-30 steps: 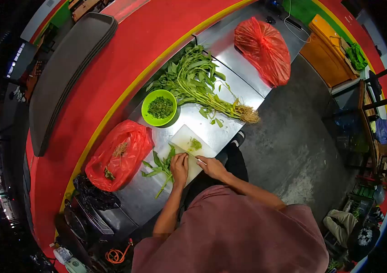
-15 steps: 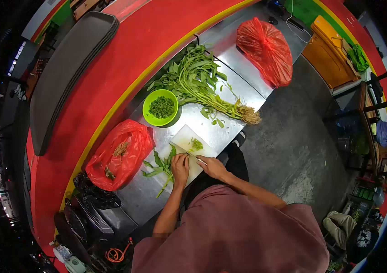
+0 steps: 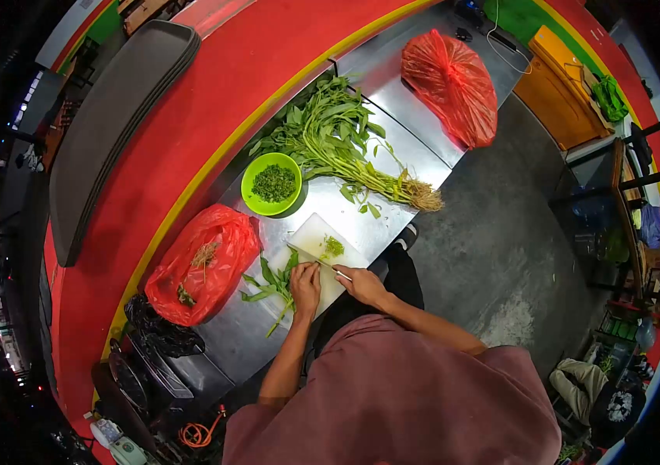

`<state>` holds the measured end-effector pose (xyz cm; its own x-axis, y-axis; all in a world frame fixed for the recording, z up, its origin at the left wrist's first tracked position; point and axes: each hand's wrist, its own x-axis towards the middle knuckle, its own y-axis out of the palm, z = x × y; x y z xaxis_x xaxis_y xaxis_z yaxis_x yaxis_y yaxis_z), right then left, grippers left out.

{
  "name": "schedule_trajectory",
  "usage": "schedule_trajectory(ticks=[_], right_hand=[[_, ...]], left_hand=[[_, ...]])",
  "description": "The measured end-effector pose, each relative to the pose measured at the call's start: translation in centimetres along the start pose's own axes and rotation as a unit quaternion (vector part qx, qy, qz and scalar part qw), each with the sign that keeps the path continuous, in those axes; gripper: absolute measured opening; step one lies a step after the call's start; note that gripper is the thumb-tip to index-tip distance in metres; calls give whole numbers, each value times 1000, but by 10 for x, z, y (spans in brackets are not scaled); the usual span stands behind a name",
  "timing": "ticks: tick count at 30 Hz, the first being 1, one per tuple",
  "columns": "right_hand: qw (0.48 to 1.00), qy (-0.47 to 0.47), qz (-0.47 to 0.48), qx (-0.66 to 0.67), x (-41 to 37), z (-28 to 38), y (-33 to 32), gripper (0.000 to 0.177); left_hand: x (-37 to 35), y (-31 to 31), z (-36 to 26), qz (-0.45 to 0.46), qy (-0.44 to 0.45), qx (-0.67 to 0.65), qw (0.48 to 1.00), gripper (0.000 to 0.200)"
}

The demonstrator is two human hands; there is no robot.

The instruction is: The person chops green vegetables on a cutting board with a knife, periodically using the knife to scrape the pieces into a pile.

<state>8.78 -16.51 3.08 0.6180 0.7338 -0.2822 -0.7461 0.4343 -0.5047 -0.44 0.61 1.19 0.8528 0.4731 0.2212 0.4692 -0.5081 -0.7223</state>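
Head view: a person stands at the near edge of a long steel tabletop [image 3: 345, 208], looking down on both hands.
Left hand [image 3: 305, 280]: curled, knuckles up, pressing a small bundle of green stems [image 3: 272, 284] against the left end of the cutting board; the fingertips are tucked under and hidden.
Green stems: leafy ends fan out over the bare steel to the left of the board, and the cut ends sit under the hand.
Right hand [image 3: 361, 285]: clenched round the handle of a knife [image 3: 341, 273], just beside the left hand at the near edge.
Knife: its thin blade reaches across the board toward the stems; whether it touches them cannot be told.
Cutting board [image 3: 310, 231]: white, set askew at the near edge, between the two hands and the bowl.
Chopped greens [image 3: 333, 246]: a small heap on the board, beyond the knife.
Green bowl [image 3: 251, 184]: toward the far edge, holding more finely chopped greens.
Uncut bunch [image 3: 330, 138]: long leafy stalks lying slantwise from the far edge to the near edge, roots at the near edge, right of the bowl.
Near red bag [image 3: 204, 263]: open, at the left end beside the stems, with scraps inside.
Far red bag [image 3: 448, 84]: bulging, at the right end, well apart from the board.
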Motion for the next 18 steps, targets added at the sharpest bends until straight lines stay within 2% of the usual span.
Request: schedule_trajectory(ticks=[2,3,8,11,14,18], right_hand=[[999,30,10,8,-6,8,-7,41],[1000,6,-11,26,-7,6,-5,40],[1000,25,10,17,-4,2,-4,41],[1000,-4,-1,-2,7,-2,4,41],[1000,11,-2,-29,12,-2,10,40],[1000,23,4,0,2,2,3,39]], left_hand=[[1,1,-1,-11,-4,-8,1000,13],[2,1,-2,-12,-10,-20,1000,12],[0,1,0,-1,-24,-21,999,11],[-1,1,-1,-6,-14,-15,1000,10],[-2,2,1,0,-11,-14,1000,11],[0,1,-2,-11,-25,-20,999,12]])
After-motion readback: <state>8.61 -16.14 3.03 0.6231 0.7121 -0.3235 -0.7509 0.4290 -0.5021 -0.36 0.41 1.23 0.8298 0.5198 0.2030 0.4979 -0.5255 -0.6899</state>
